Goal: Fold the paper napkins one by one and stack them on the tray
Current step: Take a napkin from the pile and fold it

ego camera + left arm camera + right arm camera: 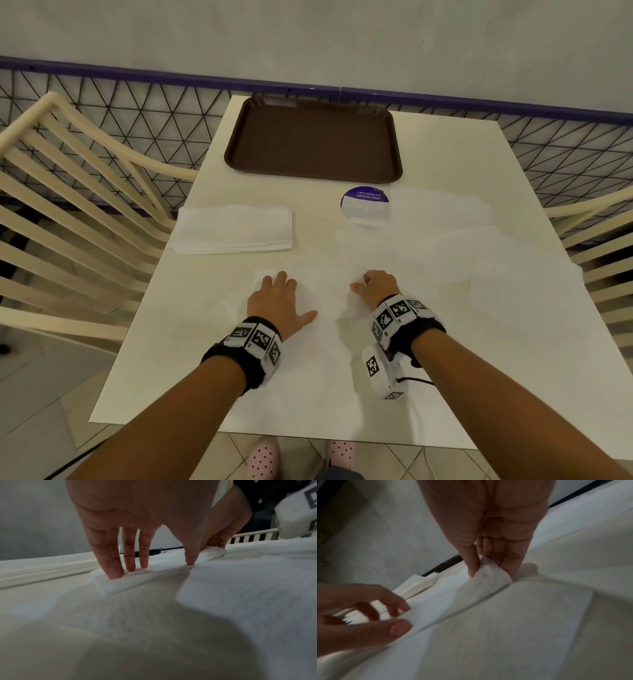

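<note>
A white paper napkin lies on the white table between my hands, its far edge turned over. My left hand rests flat on its left part, straight fingers pressing the folded edge down. My right hand pinches the napkin's right corner between thumb and fingers, lifted slightly off the table. The brown tray stands empty at the table's far end. A stack of flat napkins sits to the left, beyond my left hand.
Several loose white napkins lie spread over the right half of the table, one partly covering a round purple sticker. Cream slatted chairs stand at the left and right. A black mesh fence runs behind the table.
</note>
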Demonstrator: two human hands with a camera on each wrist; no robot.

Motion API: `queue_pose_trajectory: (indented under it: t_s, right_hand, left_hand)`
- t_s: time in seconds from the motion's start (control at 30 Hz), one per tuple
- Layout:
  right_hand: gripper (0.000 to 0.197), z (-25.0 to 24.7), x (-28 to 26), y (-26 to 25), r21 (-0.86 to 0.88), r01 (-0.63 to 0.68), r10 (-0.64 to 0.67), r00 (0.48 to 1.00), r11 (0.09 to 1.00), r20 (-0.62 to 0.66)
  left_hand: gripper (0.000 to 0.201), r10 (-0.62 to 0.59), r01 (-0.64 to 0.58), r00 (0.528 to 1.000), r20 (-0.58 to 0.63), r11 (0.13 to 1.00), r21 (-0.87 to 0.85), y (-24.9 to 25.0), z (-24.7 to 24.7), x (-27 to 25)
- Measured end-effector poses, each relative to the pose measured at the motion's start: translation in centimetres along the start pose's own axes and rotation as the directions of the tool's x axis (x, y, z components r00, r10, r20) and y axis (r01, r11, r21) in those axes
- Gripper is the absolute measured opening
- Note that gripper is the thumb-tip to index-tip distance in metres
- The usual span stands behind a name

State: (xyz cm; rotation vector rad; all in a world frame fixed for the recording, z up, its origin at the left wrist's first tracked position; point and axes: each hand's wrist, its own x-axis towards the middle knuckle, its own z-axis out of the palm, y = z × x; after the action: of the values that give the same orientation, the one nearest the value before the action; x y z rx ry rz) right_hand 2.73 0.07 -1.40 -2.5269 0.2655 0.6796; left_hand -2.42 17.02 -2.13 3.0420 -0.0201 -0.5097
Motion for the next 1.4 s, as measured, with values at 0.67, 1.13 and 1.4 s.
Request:
queue_pose_trajectory:
  t_s: [0.67, 1.13, 1.4]
  right_hand:
    - [0.05, 4.6, -7.4, 2.3, -0.481, 0.247, -0.171, 0.965, 0.841, 0.197]
    - [0.042, 3.1, -6.4, 1.2, -0.561, 0.259, -0.18, 0.965, 0.787, 0.193]
    - [0.037, 1.2, -6.1, -0.7, -0.618, 0.269, -0.199, 0.963, 0.739, 0.181]
  left_hand:
    - [0.073, 0.058, -0.056, 0.998, -0.038, 0.997, 0.051, -0.3, 0.6, -0.2]
    - [0.053, 0.4, -0.387, 0.914, -0.065, 0.909, 0.155, 2.4, 3.2, -3.8]
    - [0.041, 0.309, -0.293, 0.95, -0.04, 0.931, 0.217, -2.5, 3.8, -4.0]
